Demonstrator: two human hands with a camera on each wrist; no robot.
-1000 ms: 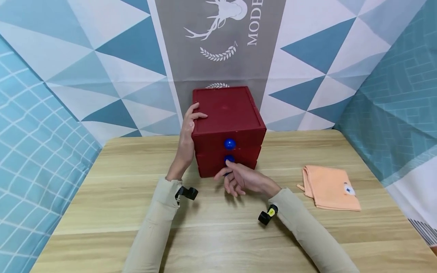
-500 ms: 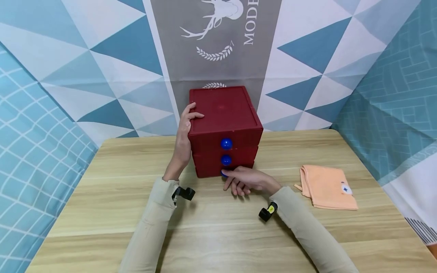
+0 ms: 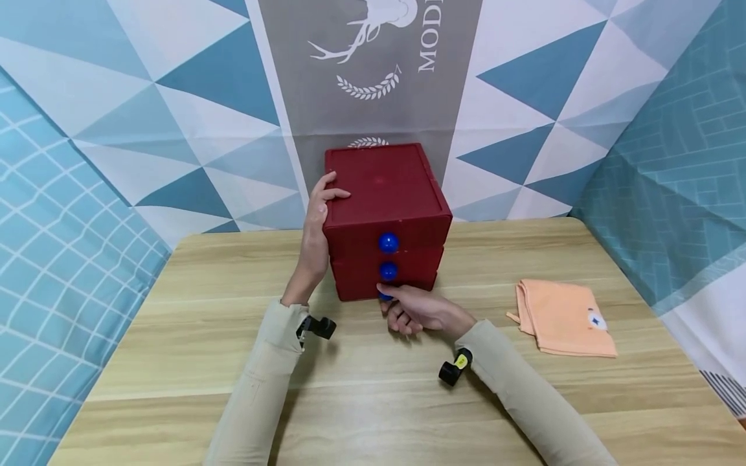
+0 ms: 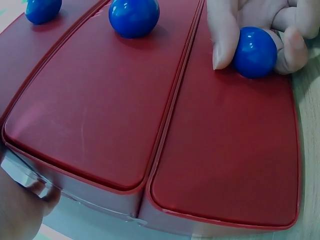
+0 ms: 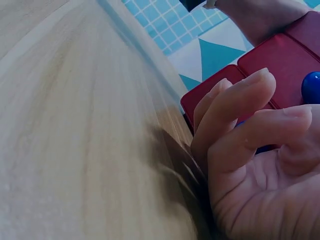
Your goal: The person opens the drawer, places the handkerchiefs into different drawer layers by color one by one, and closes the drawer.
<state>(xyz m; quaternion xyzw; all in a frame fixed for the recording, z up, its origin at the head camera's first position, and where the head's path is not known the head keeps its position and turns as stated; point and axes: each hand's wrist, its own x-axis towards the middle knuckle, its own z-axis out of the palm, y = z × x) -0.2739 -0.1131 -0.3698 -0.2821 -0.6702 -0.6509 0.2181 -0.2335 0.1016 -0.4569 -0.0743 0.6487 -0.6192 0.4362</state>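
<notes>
A dark red box [image 3: 381, 184] with three stacked drawers stands at the back of the table, all of them closed. One round blue knob sits on each drawer front. My left hand [image 3: 316, 233] rests along the box's left side, its fingertips over the top edge. With thumb and fingers, my right hand [image 3: 422, 307] pinches the bottom drawer's knob [image 4: 255, 52], plainest in the left wrist view. The middle knob [image 4: 134, 16] and top knob [image 3: 388, 243] are untouched. In the right wrist view, curled fingers [image 5: 240, 112] partly hide the bottom drawer.
A folded orange cloth [image 3: 565, 320] lies on the wooden table [image 3: 361, 401], right of the box. A patterned fabric backdrop [image 3: 221, 116] hangs close behind the box, with blue sheets at both sides. A small black camera is strapped at each wrist.
My right hand has moved down from beside the middle knob to the bottom one, and thumb and fingers now pinch it. The left hand stays on the box.
</notes>
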